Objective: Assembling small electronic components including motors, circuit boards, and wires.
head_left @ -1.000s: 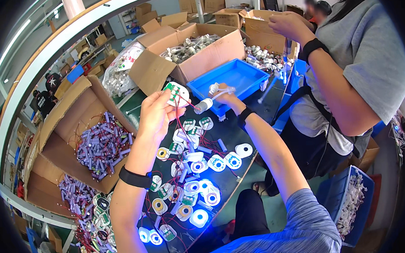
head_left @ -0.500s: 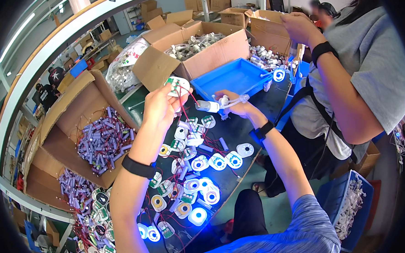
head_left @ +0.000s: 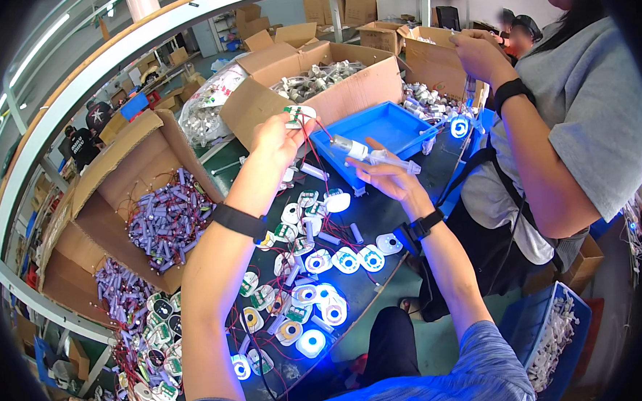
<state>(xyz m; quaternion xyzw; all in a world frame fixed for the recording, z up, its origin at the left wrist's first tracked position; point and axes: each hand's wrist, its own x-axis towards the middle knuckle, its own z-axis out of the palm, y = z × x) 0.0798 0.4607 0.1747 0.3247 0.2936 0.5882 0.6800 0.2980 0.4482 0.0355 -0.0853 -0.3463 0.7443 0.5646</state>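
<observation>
My left hand (head_left: pixel 276 141) is raised over the table's far part and pinches a white round-ended piece with a green circuit board (head_left: pixel 300 116). Red wires run down from the board to a small silver-and-white cylindrical motor (head_left: pixel 349 147) with a clear plastic end. My right hand (head_left: pixel 389 176) has this motor between thumb and fingers, its fingers loosely spread around the white end. Below both hands lie several white discs with boards (head_left: pixel 290 214) and purple cylindrical cells (head_left: pixel 329 238). Some discs, such as one glowing disc (head_left: pixel 311 343), shine blue.
A blue tray (head_left: pixel 393 128) sits beyond my right hand, before a carton of metal parts (head_left: pixel 362 88). At left, a tipped carton (head_left: pixel 95 190) holds many wired purple cells. A co-worker (head_left: pixel 585 114) stands close on the right, beside a blue bin (head_left: pixel 513 328) of white parts.
My right hand has turned and its fingers have spread more around the motor, which tilts more steeply. My left hand, still pinching the board, has moved slightly up and right. The view has shifted a little.
</observation>
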